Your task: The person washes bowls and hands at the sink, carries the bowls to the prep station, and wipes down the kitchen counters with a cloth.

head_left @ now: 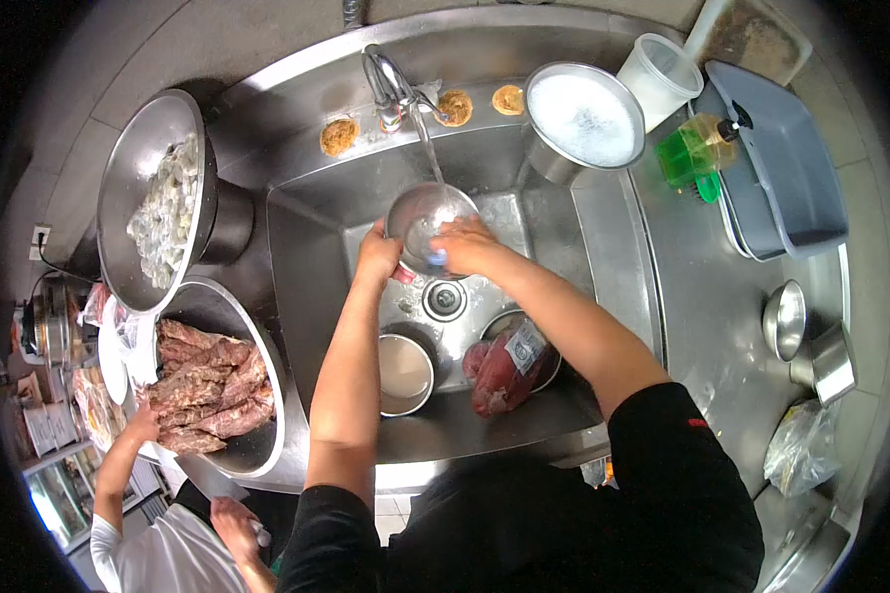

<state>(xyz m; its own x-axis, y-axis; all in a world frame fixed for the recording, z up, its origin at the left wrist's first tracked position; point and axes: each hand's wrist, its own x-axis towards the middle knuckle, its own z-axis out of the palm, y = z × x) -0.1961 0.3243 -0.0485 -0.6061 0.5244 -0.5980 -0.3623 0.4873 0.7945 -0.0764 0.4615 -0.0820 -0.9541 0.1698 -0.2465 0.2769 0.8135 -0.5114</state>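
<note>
My left hand (377, 255) grips a metal bowl (420, 212) under running faucet water (425, 143); my right hand (468, 244) reaches inside, its fingers blurred.

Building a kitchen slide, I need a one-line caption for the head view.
Left hand holds a metal bowl under a running faucet while the right hand reaches inside it.

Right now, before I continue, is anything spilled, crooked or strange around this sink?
Yes: the red meat juts past the rim of its container in the sink. It looks odd so near the bowl held under running water, where splashes might reach it. I see no clear spill.
</note>
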